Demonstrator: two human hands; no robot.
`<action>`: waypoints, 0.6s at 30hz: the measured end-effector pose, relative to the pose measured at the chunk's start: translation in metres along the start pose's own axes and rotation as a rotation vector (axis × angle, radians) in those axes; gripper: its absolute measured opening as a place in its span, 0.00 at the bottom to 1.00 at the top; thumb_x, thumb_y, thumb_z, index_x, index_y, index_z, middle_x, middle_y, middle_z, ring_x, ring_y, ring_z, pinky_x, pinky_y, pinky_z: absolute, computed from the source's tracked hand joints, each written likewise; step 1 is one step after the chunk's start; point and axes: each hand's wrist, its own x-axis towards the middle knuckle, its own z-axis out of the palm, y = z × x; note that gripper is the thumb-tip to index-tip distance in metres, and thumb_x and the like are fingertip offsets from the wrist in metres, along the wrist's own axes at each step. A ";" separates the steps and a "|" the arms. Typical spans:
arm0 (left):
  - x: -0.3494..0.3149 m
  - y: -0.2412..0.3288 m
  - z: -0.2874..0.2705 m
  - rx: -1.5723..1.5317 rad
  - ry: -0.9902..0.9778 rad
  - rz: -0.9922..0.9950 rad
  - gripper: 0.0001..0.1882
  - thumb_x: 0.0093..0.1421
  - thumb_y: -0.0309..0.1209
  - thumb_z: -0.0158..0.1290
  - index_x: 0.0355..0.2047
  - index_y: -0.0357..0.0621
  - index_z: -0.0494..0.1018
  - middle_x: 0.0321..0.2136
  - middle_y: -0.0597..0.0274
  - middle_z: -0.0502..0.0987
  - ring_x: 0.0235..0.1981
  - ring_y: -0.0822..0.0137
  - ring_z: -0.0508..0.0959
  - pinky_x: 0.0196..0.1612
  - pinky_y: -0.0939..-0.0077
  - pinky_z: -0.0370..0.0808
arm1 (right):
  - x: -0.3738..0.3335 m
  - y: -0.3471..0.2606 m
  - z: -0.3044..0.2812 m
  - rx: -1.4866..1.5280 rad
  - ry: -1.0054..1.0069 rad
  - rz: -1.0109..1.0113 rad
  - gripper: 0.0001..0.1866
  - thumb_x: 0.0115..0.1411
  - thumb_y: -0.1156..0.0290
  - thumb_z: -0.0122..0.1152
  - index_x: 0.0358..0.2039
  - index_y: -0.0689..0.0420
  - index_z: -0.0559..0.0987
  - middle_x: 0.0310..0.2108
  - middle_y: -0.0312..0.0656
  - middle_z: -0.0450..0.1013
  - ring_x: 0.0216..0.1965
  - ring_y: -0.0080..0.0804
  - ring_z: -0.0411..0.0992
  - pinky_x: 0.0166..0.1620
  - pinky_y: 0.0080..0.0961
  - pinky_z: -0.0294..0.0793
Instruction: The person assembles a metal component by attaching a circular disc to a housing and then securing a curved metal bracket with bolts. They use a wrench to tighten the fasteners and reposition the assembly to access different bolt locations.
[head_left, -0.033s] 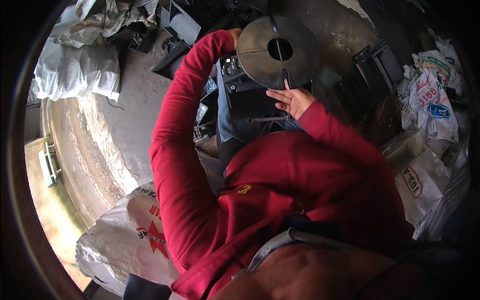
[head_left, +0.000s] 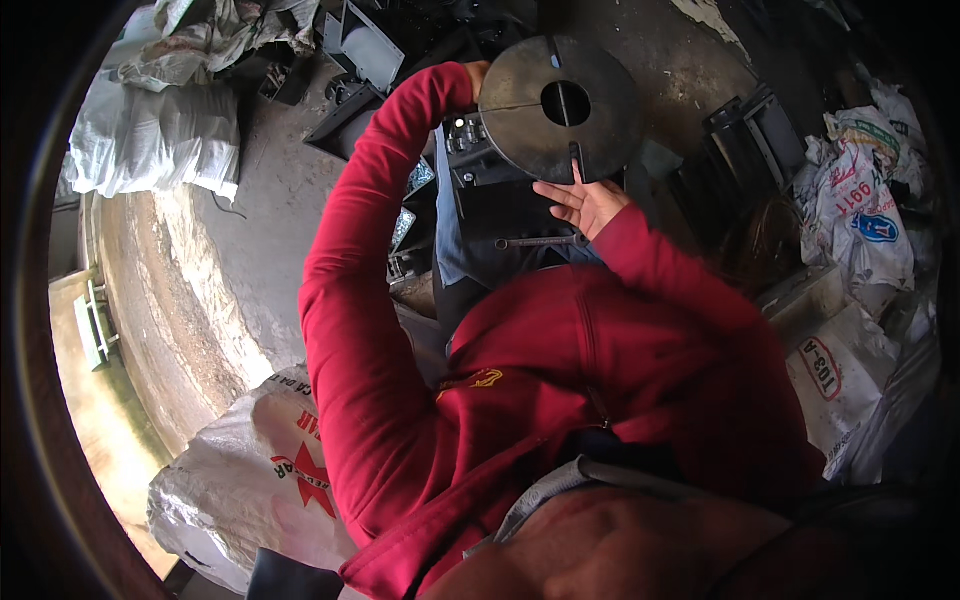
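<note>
A dark grey round metal plate (head_left: 520,130), with a central hole and slots reaching its rim, is held up in front of me, its flat face toward me. At its far left edge is my left hand (head_left: 479,76); its fingers are hidden behind the plate. My right hand (head_left: 596,205) is below the near edge, palm partly up, fingers apart, with one fingertip at the near slot. A wrench (head_left: 535,241) lies across below the plate, near my right hand. Small metal parts (head_left: 465,133) show beside the plate's left edge.
Dark metal boxes (head_left: 368,52) lie beyond my left arm. More dark metal frames (head_left: 770,135) stand at the right, next to printed white sacks (head_left: 860,215). Another white sack (head_left: 245,490) sits at my lower left, and whitish plastic sheeting (head_left: 160,135) lies at the far left.
The round plate has shifted very slightly to the right and nearer to me. My left hand has moved a little with it; my right hand is nearly where it was.
</note>
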 end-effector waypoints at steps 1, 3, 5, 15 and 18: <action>0.002 -0.005 0.005 -0.003 -0.021 -0.021 0.24 0.54 0.44 0.64 0.41 0.35 0.78 0.31 0.62 0.81 0.32 0.75 0.78 0.38 0.80 0.74 | 0.002 0.003 0.002 -0.013 0.036 -0.013 0.22 0.68 0.56 0.49 0.54 0.59 0.68 0.52 0.47 0.71 0.54 0.39 0.72 0.42 0.29 0.77; -0.004 -0.013 0.015 -0.072 -0.008 -0.051 0.25 0.53 0.44 0.65 0.41 0.35 0.78 0.31 0.61 0.81 0.31 0.74 0.78 0.37 0.79 0.75 | 0.009 -0.003 0.007 -0.069 0.092 -0.037 0.20 0.68 0.57 0.49 0.54 0.57 0.69 0.51 0.46 0.72 0.51 0.40 0.74 0.40 0.31 0.79; -0.017 -0.011 0.031 -0.239 0.071 -0.024 0.26 0.52 0.45 0.66 0.41 0.34 0.78 0.31 0.61 0.81 0.30 0.74 0.79 0.36 0.78 0.76 | 0.011 -0.018 0.002 -0.159 0.153 -0.061 0.20 0.68 0.57 0.50 0.54 0.54 0.69 0.50 0.45 0.73 0.45 0.41 0.77 0.37 0.32 0.80; -0.076 0.103 0.200 -1.444 0.743 -0.039 0.14 0.54 0.36 0.66 0.26 0.45 0.71 0.12 0.70 0.66 0.07 0.75 0.59 0.11 0.78 0.55 | 0.082 -0.145 -0.013 -0.776 0.145 -0.197 0.19 0.64 0.53 0.54 0.45 0.55 0.77 0.35 0.38 0.78 0.30 0.29 0.78 0.28 0.23 0.76; -0.076 0.095 0.212 -1.420 0.725 -0.097 0.14 0.55 0.37 0.65 0.27 0.45 0.70 0.13 0.67 0.68 0.07 0.74 0.60 0.12 0.76 0.56 | 0.092 -0.146 -0.019 -0.935 0.150 -0.267 0.20 0.64 0.53 0.53 0.45 0.55 0.77 0.35 0.38 0.79 0.30 0.28 0.78 0.28 0.22 0.76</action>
